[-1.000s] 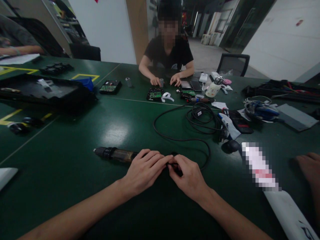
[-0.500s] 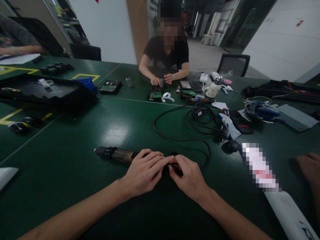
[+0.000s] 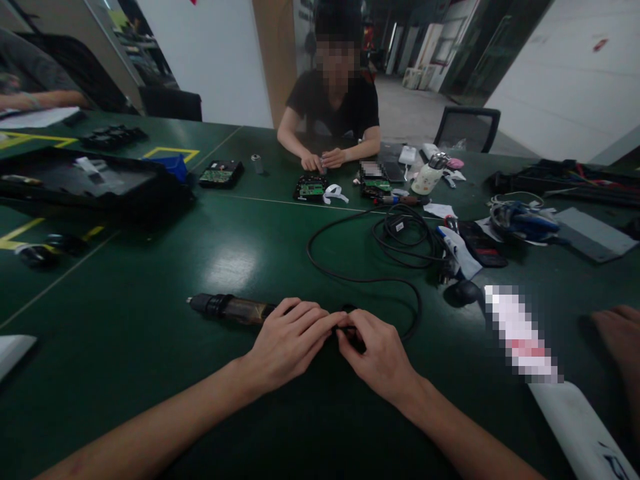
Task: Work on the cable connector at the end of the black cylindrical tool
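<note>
A corded electric screwdriver [image 3: 241, 310] lies on the green table with its tip to the left; a clear mid-section shows parts inside. My left hand [image 3: 295, 340] is closed over its rear half from above, index finger reaching right. At the tool's back end, my right hand [image 3: 377, 350] is curled with thumb and fingertips pinched around a small dark part, largely hidden by the fingers. The two hands' fingertips meet there. A black cable [image 3: 370, 280] loops away behind my right hand into a coil.
Across the table a person handles a small grey cylinder [image 3: 323, 165] near opened circuit-board units [image 3: 311, 187]. A large black tray [image 3: 95, 193] sits at left. A white, long-handled object [image 3: 575, 420], a blue tool [image 3: 530, 222] and another person's hand [image 3: 620, 340] are at right.
My hands and the screwdriver have barely moved. Across the table, the person's hand on the right side has moved left onto the grey cylinder.
</note>
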The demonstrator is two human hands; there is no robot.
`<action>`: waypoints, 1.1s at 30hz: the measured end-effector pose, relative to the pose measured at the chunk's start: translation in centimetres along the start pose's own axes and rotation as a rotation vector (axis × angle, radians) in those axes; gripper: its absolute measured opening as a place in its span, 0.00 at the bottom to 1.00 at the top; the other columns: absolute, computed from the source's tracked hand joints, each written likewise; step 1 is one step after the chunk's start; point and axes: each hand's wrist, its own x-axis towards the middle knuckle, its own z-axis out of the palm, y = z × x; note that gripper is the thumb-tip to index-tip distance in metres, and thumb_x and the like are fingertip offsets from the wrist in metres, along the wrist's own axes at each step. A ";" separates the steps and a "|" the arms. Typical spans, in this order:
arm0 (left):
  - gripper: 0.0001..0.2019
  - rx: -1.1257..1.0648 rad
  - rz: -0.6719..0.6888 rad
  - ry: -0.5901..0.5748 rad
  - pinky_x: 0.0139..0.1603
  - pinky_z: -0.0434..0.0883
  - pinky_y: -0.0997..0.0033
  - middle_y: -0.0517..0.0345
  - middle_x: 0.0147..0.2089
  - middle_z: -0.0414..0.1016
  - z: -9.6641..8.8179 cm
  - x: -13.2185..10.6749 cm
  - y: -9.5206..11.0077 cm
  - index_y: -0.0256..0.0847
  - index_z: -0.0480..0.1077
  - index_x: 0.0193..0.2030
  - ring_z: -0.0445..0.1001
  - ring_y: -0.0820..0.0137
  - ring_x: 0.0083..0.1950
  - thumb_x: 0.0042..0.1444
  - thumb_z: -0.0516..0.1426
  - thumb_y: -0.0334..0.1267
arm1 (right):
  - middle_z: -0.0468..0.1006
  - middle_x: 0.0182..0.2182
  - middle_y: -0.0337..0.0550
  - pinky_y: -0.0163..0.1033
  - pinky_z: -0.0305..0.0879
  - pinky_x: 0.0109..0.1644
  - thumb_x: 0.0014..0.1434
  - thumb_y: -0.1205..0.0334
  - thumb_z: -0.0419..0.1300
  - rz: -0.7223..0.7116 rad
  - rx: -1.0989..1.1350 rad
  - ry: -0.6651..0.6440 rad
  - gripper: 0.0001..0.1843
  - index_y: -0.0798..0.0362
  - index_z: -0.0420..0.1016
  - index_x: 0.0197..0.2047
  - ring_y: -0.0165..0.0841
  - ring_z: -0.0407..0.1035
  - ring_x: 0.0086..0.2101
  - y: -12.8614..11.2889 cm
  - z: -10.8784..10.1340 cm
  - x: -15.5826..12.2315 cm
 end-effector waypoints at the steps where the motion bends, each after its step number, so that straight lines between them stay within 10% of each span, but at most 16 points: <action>1: 0.20 0.006 -0.009 0.006 0.56 0.65 0.58 0.56 0.57 0.79 0.0 0.0 0.0 0.47 0.66 0.67 0.77 0.66 0.54 0.71 0.54 0.36 | 0.76 0.40 0.43 0.39 0.68 0.40 0.69 0.68 0.57 -0.001 0.004 -0.002 0.03 0.50 0.67 0.44 0.35 0.73 0.39 0.0 0.0 0.0; 33: 0.18 -0.004 -0.022 0.019 0.56 0.65 0.58 0.55 0.56 0.80 0.1 0.0 0.1 0.45 0.67 0.66 0.77 0.66 0.53 0.71 0.54 0.37 | 0.77 0.40 0.44 0.40 0.72 0.40 0.68 0.68 0.58 -0.007 0.026 0.006 0.04 0.50 0.70 0.45 0.36 0.74 0.39 0.0 -0.1 0.0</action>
